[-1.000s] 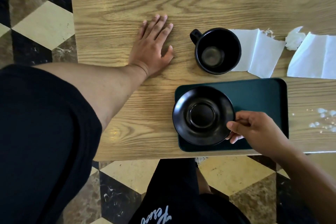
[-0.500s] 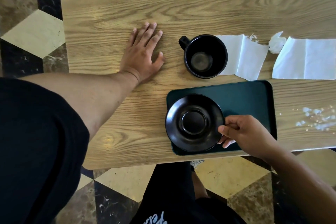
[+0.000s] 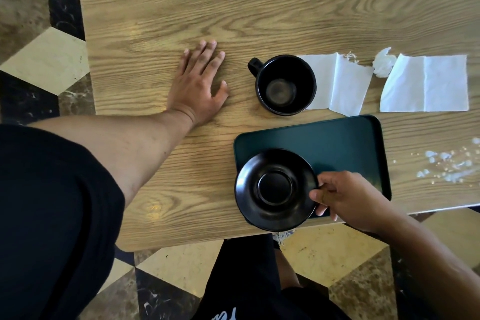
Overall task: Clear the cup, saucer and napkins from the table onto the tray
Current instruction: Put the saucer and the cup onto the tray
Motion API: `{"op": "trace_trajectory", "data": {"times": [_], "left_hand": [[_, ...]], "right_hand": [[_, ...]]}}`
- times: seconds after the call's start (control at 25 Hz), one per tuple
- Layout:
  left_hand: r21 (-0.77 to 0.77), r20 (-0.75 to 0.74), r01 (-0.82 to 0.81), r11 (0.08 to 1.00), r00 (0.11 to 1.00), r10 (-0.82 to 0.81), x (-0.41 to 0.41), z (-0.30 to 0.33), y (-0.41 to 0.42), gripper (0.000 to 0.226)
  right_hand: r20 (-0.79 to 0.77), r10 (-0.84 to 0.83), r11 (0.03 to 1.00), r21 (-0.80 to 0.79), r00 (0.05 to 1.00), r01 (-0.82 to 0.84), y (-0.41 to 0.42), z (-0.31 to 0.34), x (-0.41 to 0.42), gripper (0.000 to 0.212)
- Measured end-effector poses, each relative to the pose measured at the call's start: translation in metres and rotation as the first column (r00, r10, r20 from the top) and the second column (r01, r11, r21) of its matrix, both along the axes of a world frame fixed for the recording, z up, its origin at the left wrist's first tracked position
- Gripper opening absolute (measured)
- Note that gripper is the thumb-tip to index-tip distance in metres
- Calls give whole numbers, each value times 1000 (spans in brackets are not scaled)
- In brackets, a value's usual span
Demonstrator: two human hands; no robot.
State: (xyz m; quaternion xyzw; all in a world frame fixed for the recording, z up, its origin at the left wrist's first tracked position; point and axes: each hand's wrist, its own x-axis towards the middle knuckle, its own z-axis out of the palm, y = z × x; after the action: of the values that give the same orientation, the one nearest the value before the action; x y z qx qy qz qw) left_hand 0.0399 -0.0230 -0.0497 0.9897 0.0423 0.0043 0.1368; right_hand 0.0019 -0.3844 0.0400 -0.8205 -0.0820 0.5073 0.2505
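1. Our left hand (image 3: 198, 86) lies flat on the light oak-grain counter (image 3: 259, 8), fingers straight and spread, holding nothing; we judge it is there to brace us while the other arm works.
2. Just right of it the glossy black ceramic cup (image 3: 285, 84) stands upright on the counter, handle toward our left hand. It is empty but for a dull brownish film at the bottom, so it should lift without spilling.
3. Below it, the round black glazed saucer (image 3: 275, 188) sits over the near-left corner of the dark green rectangular tray (image 3: 337, 143), its near rim overhanging the tray's edge. Whether it is fully set down we cannot tell.
4. Our right hand (image 3: 345, 197) pinches the saucer's right rim, thumb on top and fingers curled beneath, a grip that suits sliding or lowering it.
5. Two flat, creased white paper napkins (image 3: 426, 83) and a small crumpled white paper scrap (image 3: 381, 65) lie on the counter beyond the tray, the left one touching the cup; all remain to be cleared.
6. White crumbs (image 3: 446, 163) are scattered right of the tray.
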Motion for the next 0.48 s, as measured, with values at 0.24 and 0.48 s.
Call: {"op": "trace_trajectory", "data": {"times": [0.24,0.48], "left_hand": [[-3,-13,-1,1000,1000,1,0,1,0,64],[1,-18,-5,1000,1000,5,2,2,0,65]], "right_hand": [[54,40,998,-50,998,-38,1,6,1,26],[68,-8,996,-89,998,14,-2,14,8,42]]}}
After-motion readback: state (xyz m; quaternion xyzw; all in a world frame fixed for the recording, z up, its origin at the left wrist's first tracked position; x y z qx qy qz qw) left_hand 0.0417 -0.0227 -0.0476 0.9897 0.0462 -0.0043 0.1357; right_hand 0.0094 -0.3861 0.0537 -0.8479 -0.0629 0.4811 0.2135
